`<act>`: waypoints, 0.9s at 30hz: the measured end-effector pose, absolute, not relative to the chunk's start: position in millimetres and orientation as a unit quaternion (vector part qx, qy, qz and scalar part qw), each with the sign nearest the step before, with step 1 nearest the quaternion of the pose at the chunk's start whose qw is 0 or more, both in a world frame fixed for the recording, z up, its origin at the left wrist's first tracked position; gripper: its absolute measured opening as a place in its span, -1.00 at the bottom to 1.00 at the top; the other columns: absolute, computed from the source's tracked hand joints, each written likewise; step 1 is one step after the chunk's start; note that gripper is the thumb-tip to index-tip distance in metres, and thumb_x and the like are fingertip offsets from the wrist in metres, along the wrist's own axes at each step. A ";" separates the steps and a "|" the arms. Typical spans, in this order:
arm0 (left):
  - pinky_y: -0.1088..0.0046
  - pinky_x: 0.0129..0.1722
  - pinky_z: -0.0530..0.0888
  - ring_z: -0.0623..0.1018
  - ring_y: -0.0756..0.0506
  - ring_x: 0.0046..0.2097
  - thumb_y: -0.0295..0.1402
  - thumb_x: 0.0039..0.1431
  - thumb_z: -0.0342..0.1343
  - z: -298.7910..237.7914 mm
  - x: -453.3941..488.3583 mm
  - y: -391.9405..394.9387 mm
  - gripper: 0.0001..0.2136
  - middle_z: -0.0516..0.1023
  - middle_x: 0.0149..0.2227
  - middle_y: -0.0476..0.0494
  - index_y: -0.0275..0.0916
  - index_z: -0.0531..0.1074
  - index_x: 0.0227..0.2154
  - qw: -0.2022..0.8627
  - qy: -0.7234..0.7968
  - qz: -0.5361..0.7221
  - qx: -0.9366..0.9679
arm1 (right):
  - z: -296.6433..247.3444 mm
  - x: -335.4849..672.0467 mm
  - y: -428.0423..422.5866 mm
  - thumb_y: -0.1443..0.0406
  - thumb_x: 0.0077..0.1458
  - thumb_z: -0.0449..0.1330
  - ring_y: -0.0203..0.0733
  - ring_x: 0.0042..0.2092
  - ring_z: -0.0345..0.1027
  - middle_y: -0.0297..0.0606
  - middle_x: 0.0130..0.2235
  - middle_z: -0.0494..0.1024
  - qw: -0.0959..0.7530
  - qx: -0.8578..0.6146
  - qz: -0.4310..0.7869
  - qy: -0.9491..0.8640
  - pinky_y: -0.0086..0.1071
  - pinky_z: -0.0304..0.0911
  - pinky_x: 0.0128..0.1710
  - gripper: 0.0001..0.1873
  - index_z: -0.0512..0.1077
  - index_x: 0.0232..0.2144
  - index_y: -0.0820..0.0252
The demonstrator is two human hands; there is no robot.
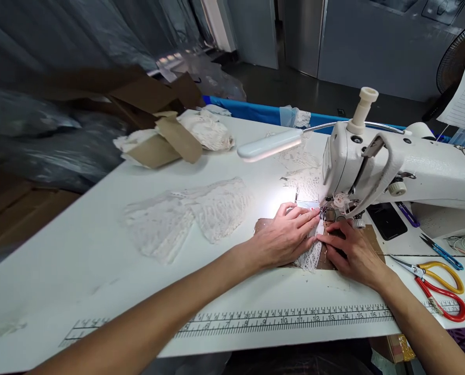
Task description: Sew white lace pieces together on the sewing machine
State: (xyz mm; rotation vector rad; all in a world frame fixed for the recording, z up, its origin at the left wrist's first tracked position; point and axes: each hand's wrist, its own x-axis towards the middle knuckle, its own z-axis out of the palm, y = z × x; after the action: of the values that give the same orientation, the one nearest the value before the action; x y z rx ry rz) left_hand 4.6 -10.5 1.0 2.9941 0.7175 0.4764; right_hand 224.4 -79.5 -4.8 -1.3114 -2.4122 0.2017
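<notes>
A strip of white lace fabric [309, 259] runs under the presser foot [327, 214] of a white sewing machine [340, 161]. My left hand [287, 237] lies flat on the lace just left of the foot, fingers stretched out towards the needle area. On the other side, my right hand [347, 250] has its fingers bent, thumb and forefinger close together at the lace's right edge. Its fingertips partly hide that edge. More lace [305, 177] lies bunched behind the foot. Beneath the hands is a brown plate [369, 245].
Another lace piece [193, 208] lies to the left. Scissors [431, 281], blue thread snips [441, 251] and a phone [387, 221] are at right. A lamp [269, 146] hangs over the table. Wrapped fabric bundles [205, 130] sit at the back; a printed ruler [264, 320] runs along the front.
</notes>
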 end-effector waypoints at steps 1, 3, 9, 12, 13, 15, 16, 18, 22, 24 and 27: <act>0.03 0.05 0.30 0.47 -0.29 0.03 -0.29 0.44 -0.25 1.3 5.3 -11.4 -0.61 0.47 0.14 -0.41 -0.39 0.38 0.05 0.009 0.233 0.155 0.960 | -4.9 224.6 -79.0 0.33 0.26 0.09 0.00 -0.02 0.29 -0.12 -0.05 0.43 0.200 -0.466 0.072 -0.859 -0.11 0.35 -0.07 -0.67 0.49 0.02 0.01; 0.03 0.06 0.29 0.48 -0.29 0.03 -0.30 0.44 -0.24 2.0 5.8 -12.0 -0.62 0.47 0.13 -0.42 -0.41 0.38 0.05 0.002 0.232 0.157 0.960 | -5.1 225.4 -78.1 0.33 0.26 0.09 -0.01 -0.03 0.29 -0.12 -0.06 0.44 0.212 -0.463 0.072 -0.857 -0.12 0.35 -0.07 -0.68 0.50 0.01 0.03; 0.00 0.08 0.29 0.49 -0.27 0.01 -0.29 0.43 -0.18 2.1 3.9 -10.8 -0.67 0.48 0.12 -0.38 -0.35 0.39 0.02 -0.023 0.223 0.158 0.962 | -4.7 229.5 -76.1 0.30 0.27 0.10 -0.01 0.02 0.27 -0.11 -0.06 0.44 0.224 -0.439 0.070 -0.867 -0.11 0.33 -0.04 -0.70 0.51 0.00 0.05; 0.02 0.06 0.32 0.49 -0.26 0.02 -0.30 0.41 -0.15 -0.2 6.0 -12.7 -0.69 0.48 0.10 -0.40 -0.36 0.39 -0.01 -0.054 0.237 0.193 0.951 | -4.0 230.8 -75.1 0.31 0.27 0.09 -0.02 -0.02 0.29 -0.10 -0.07 0.45 0.236 -0.429 0.070 -0.869 -0.10 0.34 -0.07 -0.71 0.52 -0.02 0.09; 0.04 0.05 0.33 0.50 -0.24 -0.01 -0.32 0.40 -0.14 -1.1 7.0 -13.5 -0.71 0.50 0.07 -0.39 -0.36 0.40 -0.03 -0.061 0.237 0.207 0.947 | -3.8 231.1 -74.7 0.31 0.28 0.09 -0.03 -0.02 0.30 -0.09 -0.08 0.45 0.237 -0.427 0.069 -0.870 -0.10 0.34 -0.08 -0.72 0.52 -0.03 0.11; 0.10 0.04 0.34 0.53 -0.15 -0.12 -0.38 0.40 -0.14 -2.6 8.5 -14.7 -0.75 0.56 -0.01 -0.29 -0.34 0.42 -0.09 -0.061 0.220 0.233 0.945 | -3.6 231.5 -74.1 0.31 0.28 0.08 -0.03 -0.03 0.30 -0.08 -0.08 0.45 0.241 -0.423 0.065 -0.871 -0.10 0.35 -0.08 -0.73 0.53 -0.05 0.13; 0.12 0.03 0.34 0.53 -0.10 -0.19 -0.41 0.40 -0.15 -3.0 8.9 -14.8 -0.76 0.58 -0.07 -0.22 -0.31 0.43 -0.14 -0.056 0.208 0.241 0.946 | -3.5 231.6 -73.9 0.32 0.27 0.08 -0.03 -0.03 0.30 -0.08 -0.08 0.45 0.243 -0.422 0.063 -0.871 -0.10 0.35 -0.08 -0.73 0.53 -0.06 0.14; 0.13 0.05 0.33 0.52 -0.05 -0.27 -0.43 0.41 -0.15 -2.8 8.8 -14.4 -0.76 0.61 -0.16 -0.12 -0.27 0.44 -0.24 -0.049 0.192 0.249 0.948 | -3.2 231.3 -73.8 0.33 0.27 0.09 -0.04 -0.03 0.31 -0.09 -0.08 0.45 0.249 -0.420 0.057 -0.871 -0.10 0.35 -0.07 -0.73 0.52 -0.05 0.14; 0.11 0.03 0.34 0.50 -0.08 -0.27 -0.38 0.40 -0.15 0.1 7.1 -12.8 -0.75 0.61 -0.16 -0.13 -0.25 0.45 -0.23 -0.059 0.188 0.229 0.953 | -2.5 229.5 -74.5 0.34 0.27 0.08 -0.06 -0.06 0.32 -0.09 -0.10 0.45 0.252 -0.419 0.047 -0.871 -0.12 0.36 -0.08 -0.72 0.51 -0.04 0.14; 0.11 0.01 0.35 0.50 -0.10 -0.25 -0.36 0.38 -0.14 1.4 6.7 -12.4 -0.76 0.60 -0.15 -0.16 -0.26 0.45 -0.19 -0.063 0.186 0.219 0.956 | -2.5 228.2 -75.0 0.35 0.27 0.07 -0.08 -0.07 0.33 -0.09 -0.10 0.45 0.247 -0.427 0.043 -0.869 -0.13 0.36 -0.09 -0.71 0.51 -0.04 0.15; 0.10 0.00 0.36 0.50 -0.13 -0.22 -0.37 0.37 -0.12 1.5 7.1 -12.3 -0.77 0.57 -0.14 -0.18 -0.27 0.44 -0.14 -0.062 0.195 0.208 0.956 | -2.7 225.9 -75.4 0.35 0.28 0.06 -0.08 -0.06 0.33 -0.08 -0.10 0.44 0.229 -0.441 0.033 -0.867 -0.14 0.37 -0.08 -0.70 0.50 -0.02 0.16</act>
State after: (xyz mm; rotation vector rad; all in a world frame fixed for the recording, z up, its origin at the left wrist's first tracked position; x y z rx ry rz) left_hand 7.1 -12.3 1.5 3.1294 0.6381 0.6818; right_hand 225.9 -75.4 -2.7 -1.2132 -2.3863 0.0912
